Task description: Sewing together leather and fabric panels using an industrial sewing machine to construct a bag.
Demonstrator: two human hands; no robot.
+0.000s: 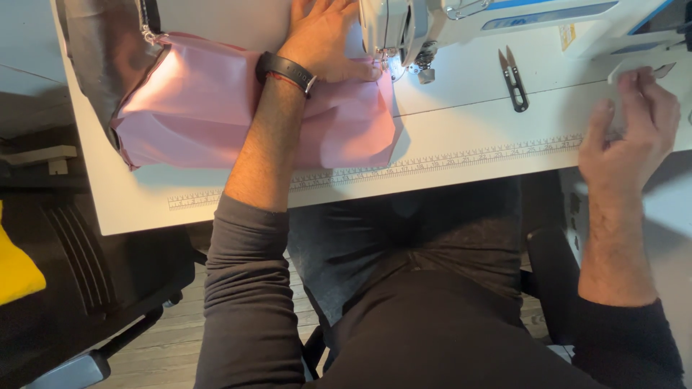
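**Inspector:** Condition and position of the cloth?

**Assistant:** The pink cloth (202, 108) is smooth and slightly glossy, folded into a broad bundle with creases. It lies on the white worktop (461, 122), left of centre, its right edge under the needle area of the sewing machine (404, 29). A grey shiny piece with a zip (108, 43) joins it at the upper left and hangs over the worktop's edge.

**Inspector:** Hands?

**Assistant:** The left hand (321, 39) lies flat on the cloth, fingers spread, pressing it down just beside the needle; its grip is released, palm down. A dark band (286, 70) sits on that wrist. The right hand (631, 137) is at the right edge of the worktop, well apart from the cloth, fingers bent and touching a thin white strip (634, 70); I cannot tell whether it grasps the strip.

**Inspector:** Labels, markings?

**Assistant:** A small yellow rectangular label (567, 34) is on the machine body, with a blue panel (548, 16) to its left. A printed ruler strip (447, 160) runs along the worktop's near edge. Black thread snips (513, 79) lie right of the needle.
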